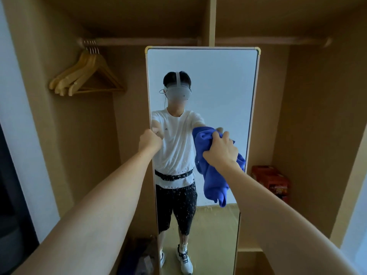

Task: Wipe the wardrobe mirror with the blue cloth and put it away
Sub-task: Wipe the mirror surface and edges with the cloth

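A tall framed mirror (pixel 218 80) stands inside the open wardrobe, showing my reflection. Water droplets speckle its lower middle glass. My right hand (pixel 221 150) grips a bunched blue cloth (pixel 213 175) and holds it against the right side of the glass; most of the cloth hangs below my hand. My left hand (pixel 150 141) grips the mirror's left frame edge at about the same height, fingers curled round it.
Several wooden hangers (pixel 87 76) hang on the rail at upper left. A red box (pixel 271 180) sits on a shelf to the mirror's right. Dark folded items (pixel 139 255) lie on the wardrobe floor at lower left. A vertical wooden partition (pixel 212 20) rises behind the mirror.
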A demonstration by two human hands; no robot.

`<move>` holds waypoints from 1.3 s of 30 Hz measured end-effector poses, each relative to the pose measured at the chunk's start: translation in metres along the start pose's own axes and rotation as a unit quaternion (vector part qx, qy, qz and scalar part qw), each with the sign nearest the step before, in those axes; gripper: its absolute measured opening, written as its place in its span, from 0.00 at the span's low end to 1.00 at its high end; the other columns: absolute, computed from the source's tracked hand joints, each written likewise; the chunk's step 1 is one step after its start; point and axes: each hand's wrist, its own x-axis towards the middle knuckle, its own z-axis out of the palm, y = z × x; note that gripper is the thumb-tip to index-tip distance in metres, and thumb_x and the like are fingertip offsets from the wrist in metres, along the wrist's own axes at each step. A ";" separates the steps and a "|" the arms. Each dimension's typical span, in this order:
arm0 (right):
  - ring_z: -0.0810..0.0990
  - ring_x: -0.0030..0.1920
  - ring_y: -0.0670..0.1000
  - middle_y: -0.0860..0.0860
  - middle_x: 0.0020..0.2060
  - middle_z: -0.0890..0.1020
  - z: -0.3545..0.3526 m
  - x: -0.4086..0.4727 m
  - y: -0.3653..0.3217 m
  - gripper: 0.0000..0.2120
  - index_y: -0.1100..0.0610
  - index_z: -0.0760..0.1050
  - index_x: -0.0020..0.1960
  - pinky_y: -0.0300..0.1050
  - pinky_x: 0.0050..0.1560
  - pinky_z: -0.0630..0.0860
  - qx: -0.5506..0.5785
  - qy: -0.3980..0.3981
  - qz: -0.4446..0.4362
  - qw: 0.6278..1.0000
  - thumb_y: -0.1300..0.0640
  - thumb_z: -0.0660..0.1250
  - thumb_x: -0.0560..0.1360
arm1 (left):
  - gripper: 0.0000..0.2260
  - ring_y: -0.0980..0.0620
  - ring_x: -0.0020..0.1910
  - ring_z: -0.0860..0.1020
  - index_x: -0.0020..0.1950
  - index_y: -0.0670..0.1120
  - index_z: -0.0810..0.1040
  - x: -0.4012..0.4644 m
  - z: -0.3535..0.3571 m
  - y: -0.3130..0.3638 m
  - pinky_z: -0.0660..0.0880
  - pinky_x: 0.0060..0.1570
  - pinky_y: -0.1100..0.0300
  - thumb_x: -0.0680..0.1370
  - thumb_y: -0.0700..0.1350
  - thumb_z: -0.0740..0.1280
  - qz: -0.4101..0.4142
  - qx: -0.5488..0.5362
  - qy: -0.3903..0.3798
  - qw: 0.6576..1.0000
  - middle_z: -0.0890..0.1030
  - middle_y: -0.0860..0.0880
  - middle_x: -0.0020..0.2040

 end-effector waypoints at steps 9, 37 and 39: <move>0.73 0.53 0.60 0.54 0.57 0.68 -0.057 0.045 0.004 0.23 0.56 0.67 0.63 0.50 0.40 0.68 0.029 0.085 0.010 0.996 0.57 0.66 0.69 | 0.11 0.43 0.51 0.75 0.49 0.46 0.74 -0.005 0.002 0.004 0.71 0.45 0.57 0.77 0.33 0.56 0.003 0.015 0.025 1.000 0.75 0.45 0.55; 0.72 0.47 0.57 0.54 0.56 0.69 -0.058 0.031 0.053 0.21 0.53 0.68 0.61 0.48 0.38 0.68 0.035 0.076 -0.018 0.996 0.57 0.66 0.69 | 0.18 0.40 0.61 0.76 0.68 0.41 0.72 -0.018 0.008 0.011 0.73 0.49 0.55 0.78 0.34 0.58 -0.057 0.042 0.064 0.995 0.76 0.41 0.64; 0.73 0.50 0.58 0.54 0.56 0.69 -0.072 0.047 0.049 0.21 0.54 0.68 0.61 0.49 0.38 0.68 0.037 0.092 -0.015 0.995 0.57 0.66 0.69 | 0.18 0.40 0.61 0.76 0.68 0.41 0.72 -0.016 0.009 0.011 0.72 0.48 0.56 0.78 0.33 0.58 -0.050 0.040 0.061 0.996 0.76 0.40 0.64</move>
